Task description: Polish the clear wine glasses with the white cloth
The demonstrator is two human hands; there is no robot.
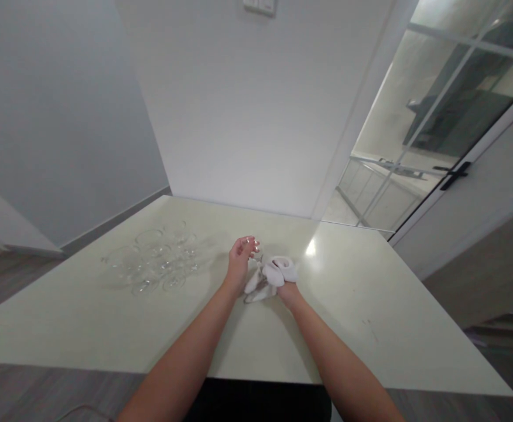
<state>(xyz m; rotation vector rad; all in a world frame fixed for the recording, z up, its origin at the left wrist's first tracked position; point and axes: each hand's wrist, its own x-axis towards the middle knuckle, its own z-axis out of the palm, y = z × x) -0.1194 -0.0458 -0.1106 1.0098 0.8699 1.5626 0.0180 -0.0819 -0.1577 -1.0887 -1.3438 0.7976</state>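
My left hand (239,253) is closed with its fingers curled around a clear glass (257,253), whose outline is faint against the pale table. Beside it, my right hand (288,290) is mostly covered by a bunched white cloth (278,271) that it grips. One end of the cloth hangs toward the left wrist, close to the glass. Whether cloth and glass touch is hard to make out. To the left, several clear glasses (162,264) stand or lie close together, their shapes overlapping.
The pale table (107,328) meets a white wall (248,129) at its far edge. At the right is a glass-paned door or partition with a black handle (456,174). Light reflects off the tabletop right of the cloth. A dark seat or lap (260,401) shows at the near edge.
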